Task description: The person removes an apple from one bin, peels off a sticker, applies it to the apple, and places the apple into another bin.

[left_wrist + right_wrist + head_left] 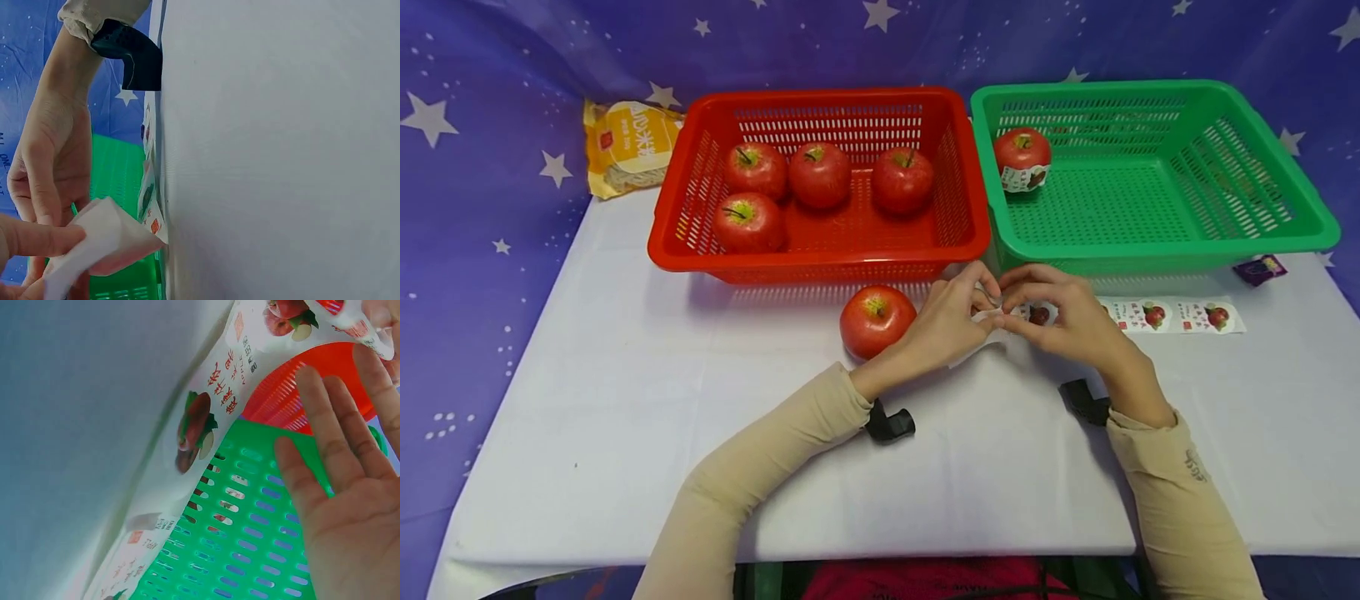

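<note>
Nearest the viewer, both forearms in beige sleeves are being extended over the white table, each wrist carrying a black camera mount. The left hand and the right hand are being brought together at the table's middle, fingertips meeting. The end of a sticker strip is being pinched between them: in the left wrist view a white corner of backing paper is being held between the left thumb and fingers; in the right wrist view the right hand's lower fingers are shown straight, while its fingertips at the strip's end are largely out of frame, so the exact pinch there cannot be told. The strip's long axis is running left to right along the table, from the pinch out to the person's right, so the right hand is lying nearer its length. The strip is white, printed with red apple pictures and red lettering. Just left of the left hand, a loose red apple is resting on the table, close to the wrist. Farther back, a red basket is holding four red apples. Beside it, a green basket is holding one stickered apple.
</note>
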### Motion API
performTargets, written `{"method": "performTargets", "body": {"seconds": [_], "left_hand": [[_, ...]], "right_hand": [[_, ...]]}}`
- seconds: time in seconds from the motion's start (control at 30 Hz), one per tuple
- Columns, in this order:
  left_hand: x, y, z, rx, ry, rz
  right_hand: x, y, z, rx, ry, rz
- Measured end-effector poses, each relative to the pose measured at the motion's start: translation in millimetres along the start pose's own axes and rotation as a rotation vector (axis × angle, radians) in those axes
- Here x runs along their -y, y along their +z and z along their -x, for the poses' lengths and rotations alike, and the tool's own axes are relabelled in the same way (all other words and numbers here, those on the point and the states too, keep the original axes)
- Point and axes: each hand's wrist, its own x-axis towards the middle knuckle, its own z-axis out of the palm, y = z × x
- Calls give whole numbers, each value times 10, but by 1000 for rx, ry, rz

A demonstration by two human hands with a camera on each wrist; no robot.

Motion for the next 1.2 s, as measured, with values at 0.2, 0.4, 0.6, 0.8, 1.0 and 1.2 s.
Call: {"method": "performTargets", "body": {"seconds": [0.2,0.4,0.6,0.8,1.0,1.2], "left_hand": [[2,-9,-20,17,-7,-26],[3,-31,-37,24,-8,-23],[4,-48,-54,63,9,-107],[23,-36,-43,168,-23,-235],[34,-31,-34,228,-73,-376],[51,-12,-47,283,-27,-518]], "right_hand": [[11,-22,-11,28,42,-87],[-19,-96,-9,57,117,-103],[-171,-367,102,-49,328,15],[-314,-561,233,-165,388,-389],[-391,-560,271,-149,222,-885],[-372,-572,264,-63,104,-1280]]}}
